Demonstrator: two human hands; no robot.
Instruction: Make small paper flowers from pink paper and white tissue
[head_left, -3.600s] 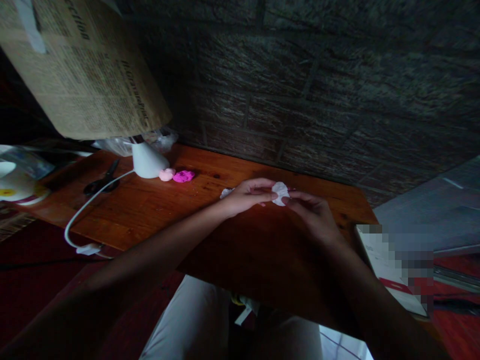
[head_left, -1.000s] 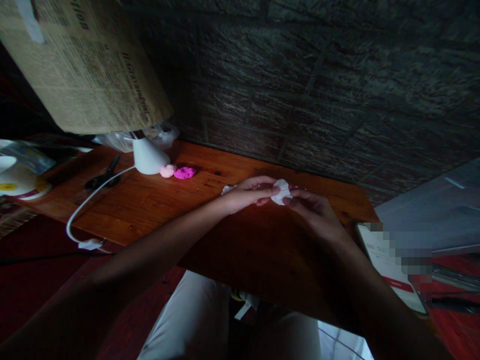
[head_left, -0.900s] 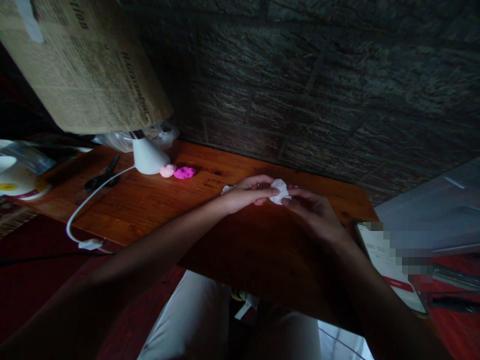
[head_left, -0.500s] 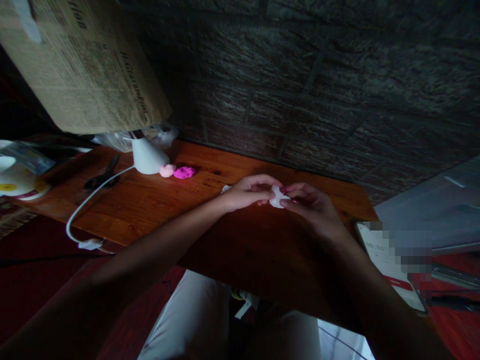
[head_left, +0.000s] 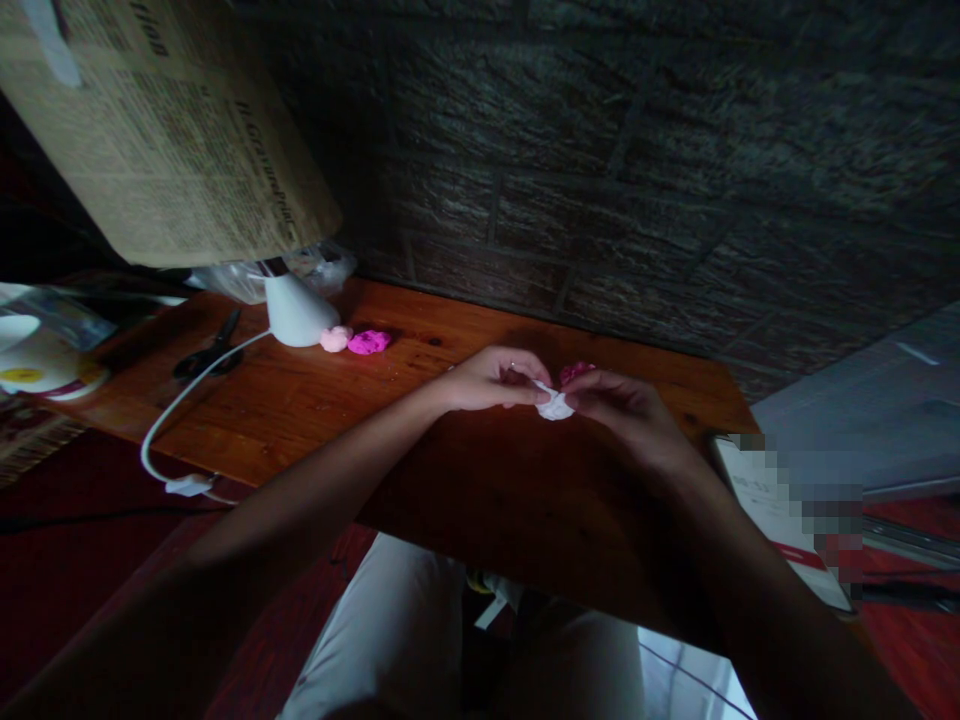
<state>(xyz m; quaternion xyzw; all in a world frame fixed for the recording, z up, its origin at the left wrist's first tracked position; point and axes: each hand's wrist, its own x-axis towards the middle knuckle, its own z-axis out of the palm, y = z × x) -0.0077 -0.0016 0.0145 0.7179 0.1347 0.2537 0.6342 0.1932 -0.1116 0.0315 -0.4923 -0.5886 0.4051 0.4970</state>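
Over the wooden table, a small flat piece of white modelling clay with an uneven edge is pinched between my two hands. My left hand grips its left side between thumb and fingers. At the right edge, the thumb and index finger of my right hand close on it. Just behind my right fingertips shows a crinkled dark pink lump, partly covered by the hand. Farther left, a pale pink clay lump and a bright magenta clay lump touch each other beside the lamp foot.
A lamp with a white base and newsprint shade stands at the table's back left. Its white cable loops over the front edge. Black scissors and a white cup lie leftward. A phone rests at right; a brick wall rises behind.
The white clay, earlier a rounder disc facing me, now tilts and sits slightly lower, looking flatter. My fingers have shifted around it, and more of the dark pink lump shows behind my right hand.
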